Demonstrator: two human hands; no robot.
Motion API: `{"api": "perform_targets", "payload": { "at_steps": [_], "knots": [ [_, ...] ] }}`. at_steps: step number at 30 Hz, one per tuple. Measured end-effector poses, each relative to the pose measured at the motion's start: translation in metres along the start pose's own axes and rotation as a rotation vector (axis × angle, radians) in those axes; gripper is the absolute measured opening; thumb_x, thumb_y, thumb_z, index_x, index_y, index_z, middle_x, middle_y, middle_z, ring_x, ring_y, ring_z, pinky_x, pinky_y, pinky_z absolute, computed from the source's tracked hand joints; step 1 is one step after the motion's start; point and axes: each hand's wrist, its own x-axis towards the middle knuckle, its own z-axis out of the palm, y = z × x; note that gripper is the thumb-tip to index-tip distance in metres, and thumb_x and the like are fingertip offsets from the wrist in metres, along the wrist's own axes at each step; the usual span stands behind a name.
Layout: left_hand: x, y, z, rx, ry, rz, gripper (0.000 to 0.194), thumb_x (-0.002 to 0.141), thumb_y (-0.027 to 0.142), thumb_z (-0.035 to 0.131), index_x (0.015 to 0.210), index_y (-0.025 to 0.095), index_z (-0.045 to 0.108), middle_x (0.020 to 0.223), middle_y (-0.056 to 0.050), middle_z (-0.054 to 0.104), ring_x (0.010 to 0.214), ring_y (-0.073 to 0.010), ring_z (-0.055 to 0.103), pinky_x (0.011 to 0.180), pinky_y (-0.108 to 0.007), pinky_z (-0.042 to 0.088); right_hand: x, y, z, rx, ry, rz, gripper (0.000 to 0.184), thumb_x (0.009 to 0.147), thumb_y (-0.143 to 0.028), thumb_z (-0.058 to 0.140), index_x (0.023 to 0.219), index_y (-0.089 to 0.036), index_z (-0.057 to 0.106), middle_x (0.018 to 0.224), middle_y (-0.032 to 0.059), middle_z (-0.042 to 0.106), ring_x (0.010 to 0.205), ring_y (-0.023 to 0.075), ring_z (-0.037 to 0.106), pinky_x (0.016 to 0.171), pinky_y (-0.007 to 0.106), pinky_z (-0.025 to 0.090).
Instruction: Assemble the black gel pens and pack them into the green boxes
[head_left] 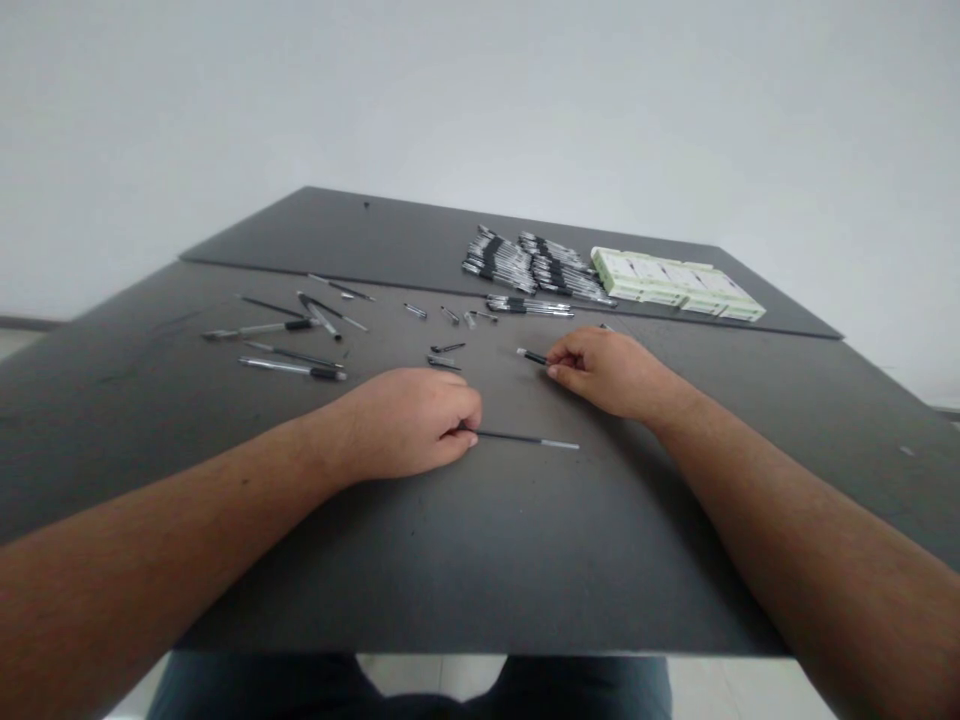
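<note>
My left hand (401, 425) rests on the dark table, its fingers closed on the end of a thin black pen refill (525, 438). The refill lies nearly flat and points right, with a pale far tip. My right hand (611, 372) pinches a short black pen barrel piece (532, 356) with a whitish tip between thumb and fingers. Both hands are close together in front of me. Small pen parts (446, 348) lie just beyond them, a little to the left of the right hand's piece.
Several clear pens with black grips (292, 368) are scattered at the left. Bundled pens (529, 270) lie at the back, next to pale green boxes (675, 284). The dark tabletop (480, 560) is made of two boards, with a seam beyond the pens.
</note>
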Motion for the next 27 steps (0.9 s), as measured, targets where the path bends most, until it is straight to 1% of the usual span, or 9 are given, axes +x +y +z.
{"api": "perform_targets", "payload": {
  "at_steps": [5,10,14,17,19,20,22,24,27],
  "knots": [
    [-0.001,0.0,0.0,0.005,0.002,0.0,0.009,0.098,0.024,0.07,0.099,0.021,0.078,0.095,-0.004,0.075,0.085,-0.0217,0.07,0.08,-0.036,0.048,-0.001,0.0,0.001,0.033,-0.011,0.027,0.021,0.1,-0.034,0.072,0.115,-0.026,0.084,0.101,0.0041,0.085,0.088,0.0221,0.077,0.08,0.033,0.054],
    [-0.002,-0.001,0.0,0.001,0.006,0.0,0.008,0.098,0.025,0.07,0.098,0.022,0.078,0.094,-0.004,0.075,0.083,-0.0213,0.069,0.077,-0.035,0.047,-0.001,-0.006,0.0,0.079,-0.016,0.079,0.017,0.098,-0.034,0.076,0.111,-0.027,0.084,0.096,0.0018,0.086,0.088,0.0216,0.079,0.078,0.032,0.054],
    [-0.001,-0.001,-0.001,-0.005,0.011,0.013,0.01,0.098,0.026,0.069,0.098,0.022,0.078,0.095,-0.004,0.075,0.084,-0.0219,0.069,0.077,-0.035,0.046,-0.003,-0.001,-0.015,0.158,0.023,0.159,0.015,0.097,-0.034,0.076,0.106,-0.026,0.084,0.09,0.0021,0.084,0.082,0.0222,0.078,0.075,0.034,0.055],
    [-0.002,-0.002,0.0,-0.006,0.014,0.024,0.011,0.099,0.028,0.068,0.098,0.023,0.077,0.094,-0.004,0.076,0.083,-0.0226,0.069,0.077,-0.036,0.046,-0.008,0.023,-0.038,0.211,0.162,0.262,0.017,0.096,-0.037,0.076,0.105,-0.025,0.085,0.085,0.0045,0.083,0.075,0.0235,0.074,0.072,0.037,0.056],
    [-0.002,-0.003,0.0,-0.006,0.014,0.027,0.01,0.098,0.029,0.068,0.096,0.023,0.077,0.092,-0.004,0.076,0.082,-0.0231,0.069,0.075,-0.036,0.046,-0.014,0.047,-0.052,0.181,0.268,0.361,0.02,0.095,-0.037,0.076,0.105,-0.024,0.087,0.085,0.0074,0.082,0.071,0.0241,0.071,0.07,0.04,0.056],
    [-0.002,-0.004,0.001,-0.008,0.015,0.028,0.01,0.097,0.029,0.068,0.095,0.024,0.077,0.091,-0.004,0.076,0.081,-0.0234,0.069,0.075,-0.037,0.046,-0.017,0.06,-0.058,0.15,0.285,0.407,0.021,0.094,-0.037,0.077,0.106,-0.023,0.087,0.085,0.0086,0.082,0.07,0.0243,0.071,0.071,0.041,0.057],
    [-0.002,-0.006,0.002,-0.011,0.02,0.036,0.01,0.097,0.029,0.068,0.094,0.025,0.076,0.09,-0.005,0.076,0.08,-0.0239,0.069,0.073,-0.037,0.045,-0.021,0.085,-0.062,0.074,0.278,0.492,0.024,0.095,-0.037,0.075,0.108,-0.02,0.087,0.085,0.0102,0.083,0.068,0.0247,0.07,0.072,0.042,0.057],
    [-0.002,-0.008,0.003,-0.012,0.029,0.045,0.011,0.097,0.031,0.067,0.094,0.025,0.076,0.089,-0.005,0.076,0.079,-0.0244,0.069,0.072,-0.037,0.046,-0.023,0.105,-0.059,-0.02,0.222,0.554,0.028,0.096,-0.035,0.072,0.112,-0.018,0.088,0.089,0.0104,0.085,0.07,0.0247,0.072,0.073,0.04,0.058],
    [-0.003,-0.012,0.006,-0.019,0.039,0.045,0.013,0.098,0.033,0.066,0.094,0.026,0.076,0.09,-0.005,0.076,0.08,-0.025,0.069,0.073,-0.038,0.047,-0.022,0.123,-0.049,-0.118,0.103,0.571,0.03,0.095,-0.029,0.071,0.116,-0.017,0.089,0.095,0.0081,0.087,0.08,0.0242,0.077,0.078,0.036,0.059]
  ]
}}
